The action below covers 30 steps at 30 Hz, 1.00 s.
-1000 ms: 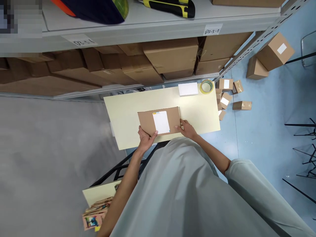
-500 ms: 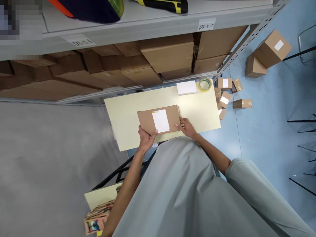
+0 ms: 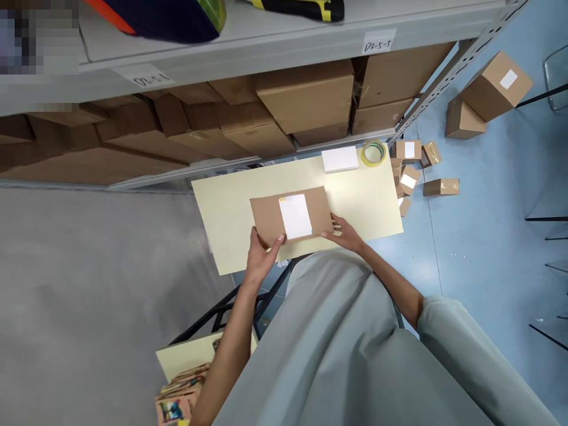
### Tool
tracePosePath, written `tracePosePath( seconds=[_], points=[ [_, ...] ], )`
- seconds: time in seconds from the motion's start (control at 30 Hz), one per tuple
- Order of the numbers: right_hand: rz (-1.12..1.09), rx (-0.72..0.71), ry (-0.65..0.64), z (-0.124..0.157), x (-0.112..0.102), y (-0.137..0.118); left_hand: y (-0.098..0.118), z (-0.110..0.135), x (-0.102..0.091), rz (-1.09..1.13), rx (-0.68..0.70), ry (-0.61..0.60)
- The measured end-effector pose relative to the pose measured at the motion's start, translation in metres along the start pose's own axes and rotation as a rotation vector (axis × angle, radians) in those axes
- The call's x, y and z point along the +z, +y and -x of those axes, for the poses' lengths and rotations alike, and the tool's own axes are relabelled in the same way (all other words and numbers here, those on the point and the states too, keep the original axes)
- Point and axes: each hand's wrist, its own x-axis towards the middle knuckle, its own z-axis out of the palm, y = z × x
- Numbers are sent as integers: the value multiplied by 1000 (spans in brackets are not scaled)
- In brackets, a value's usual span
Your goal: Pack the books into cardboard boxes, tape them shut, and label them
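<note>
A flat brown cardboard box (image 3: 266, 216) with a white label (image 3: 295, 216) lies on a pale yellow table (image 3: 222, 204). My left hand (image 3: 261, 253) grips its near left corner, thumb on top beside the label. My right hand (image 3: 346, 232) holds the near right corner, fingers curled against the box's edge. Both hands are closed on the box.
A white pad (image 3: 339, 159) and a roll of tape (image 3: 373, 153) sit at the table's far right. Shelving with large cartons (image 3: 306, 97) stands behind. Several small boxes (image 3: 440, 187) lie on the blue floor to the right. A lower table with printed cards (image 3: 175, 402) is at my left.
The box has shifted slightly right and turned a little on the table, with both hands still on its near corners. My right hand now sits lower at the corner.
</note>
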Motion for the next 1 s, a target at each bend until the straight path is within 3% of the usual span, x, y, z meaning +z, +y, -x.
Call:
tracePosePath(
  seconds=[0.13,0.23,0.33,0.5,0.63,0.7,0.83,0.9,1.0],
  points=[
    [61,-103,110,15,-17,-29,29,7,-27,-28,4,144],
    [160,-94,252,19,-22,-51,47,3,-32,-17,94,155],
    [317,-62,306,13,-20,-62,51,-7,-19,-47,105,175],
    [529,-17,273,-5,-11,-55,33,-22,7,-152,32,167],
    [671,-110,357,-4,6,-62,35,-8,26,-220,178,210],
    [728,-243,295,0,18,-70,44,5,41,-252,311,171],
    [718,-422,-70,6,35,-79,53,25,69,-299,515,-161],
    [699,-431,-164,5,35,-77,49,25,71,-324,538,-269],
    [710,-427,-176,3,22,-73,38,17,56,-370,530,-312]
  ],
)
